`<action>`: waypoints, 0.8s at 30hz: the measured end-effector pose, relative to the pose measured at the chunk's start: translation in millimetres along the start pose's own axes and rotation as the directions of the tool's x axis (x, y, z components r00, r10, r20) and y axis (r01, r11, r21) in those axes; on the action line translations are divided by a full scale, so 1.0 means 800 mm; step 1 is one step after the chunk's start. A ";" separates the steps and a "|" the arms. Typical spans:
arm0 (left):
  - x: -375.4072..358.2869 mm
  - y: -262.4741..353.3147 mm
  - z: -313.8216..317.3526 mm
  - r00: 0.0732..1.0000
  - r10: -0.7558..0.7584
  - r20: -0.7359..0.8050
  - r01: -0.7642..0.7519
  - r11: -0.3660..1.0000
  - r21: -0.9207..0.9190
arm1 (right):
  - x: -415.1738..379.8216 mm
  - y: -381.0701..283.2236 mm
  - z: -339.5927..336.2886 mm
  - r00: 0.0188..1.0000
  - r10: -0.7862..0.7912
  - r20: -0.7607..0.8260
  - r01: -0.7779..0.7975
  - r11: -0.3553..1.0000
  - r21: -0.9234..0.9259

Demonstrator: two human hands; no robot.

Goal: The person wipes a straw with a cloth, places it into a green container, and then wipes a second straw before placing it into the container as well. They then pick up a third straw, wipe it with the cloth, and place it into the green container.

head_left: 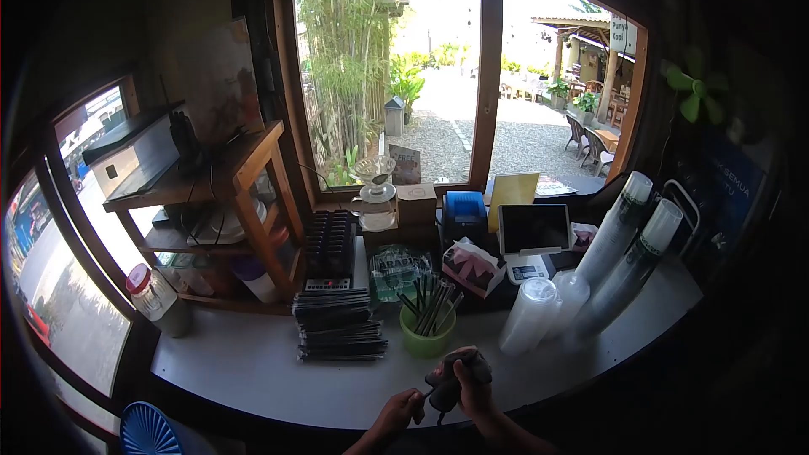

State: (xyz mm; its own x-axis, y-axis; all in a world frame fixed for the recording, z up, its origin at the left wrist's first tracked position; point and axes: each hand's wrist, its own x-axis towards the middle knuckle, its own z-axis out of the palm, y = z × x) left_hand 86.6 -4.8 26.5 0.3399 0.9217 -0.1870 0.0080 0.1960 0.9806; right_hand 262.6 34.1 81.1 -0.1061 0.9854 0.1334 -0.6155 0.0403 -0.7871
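Worktop [253, 379] spreads pale in front of us, and over its near edge we hold a dark bundle [447, 369], soft-looking, with a small reddish patch. The grip of our right hand [474, 386] is closed around the bundle's right side, with the thumb up across it. The grip of our left hand [399, 412] is closed on a narrow dark piece at its lower left. The bundle is too dark for us to name further.

Just beyond it we see a green tub [427, 342] full of upright dark straws [428, 307]. To the left of the tub lie black wrapped packets [339, 337] in layered piles. To its right stand short stacks of clear plastic cups [531, 316], and beyond those, two tall leaning cup stacks [625, 265]. Behind the tub we have a patterned tissue box [474, 267], with a dark-screened tablet [535, 229] to its right and a blue-topped machine [463, 212] near the window [491, 76].
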 end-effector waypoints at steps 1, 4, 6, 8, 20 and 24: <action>-0.001 0.014 0.003 1.000 0.029 -0.005 -0.029 0.999 0.026 | -0.009 0.001 0.007 0.996 0.075 -0.041 -0.080 0.990 -0.118; 0.001 0.036 0.006 0.997 0.083 -0.004 -0.083 0.995 0.063 | -0.016 0.044 -0.006 0.998 -0.051 -0.023 0.033 0.866 -0.499; 0.010 0.016 -0.004 0.997 0.056 0.044 -0.061 0.992 0.114 | 0.001 0.039 -0.020 0.995 -0.093 -0.046 0.063 0.896 -0.439; 0.009 0.016 -0.011 0.997 0.012 0.074 -0.022 0.990 0.137 | 0.005 -0.009 0.019 0.992 -0.063 -0.111 0.046 0.988 -0.148; 0.024 0.005 -0.021 0.978 0.207 0.024 -0.207 0.958 0.199 | 0.007 0.089 -0.041 0.992 -0.105 -0.074 0.049 0.841 -0.538; 0.033 0.006 -0.035 0.987 -0.046 0.151 0.033 0.995 0.093 | 0.025 -0.008 0.029 0.973 -0.113 -0.201 0.075 0.979 -0.187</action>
State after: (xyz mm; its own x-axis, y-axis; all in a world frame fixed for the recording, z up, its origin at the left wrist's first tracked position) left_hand 69.3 30.1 24.7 0.4775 0.8503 -0.2211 0.1065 0.1938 0.9752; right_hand 246.4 50.0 103.2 0.1233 0.9876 0.0975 -0.4648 0.1443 -0.8736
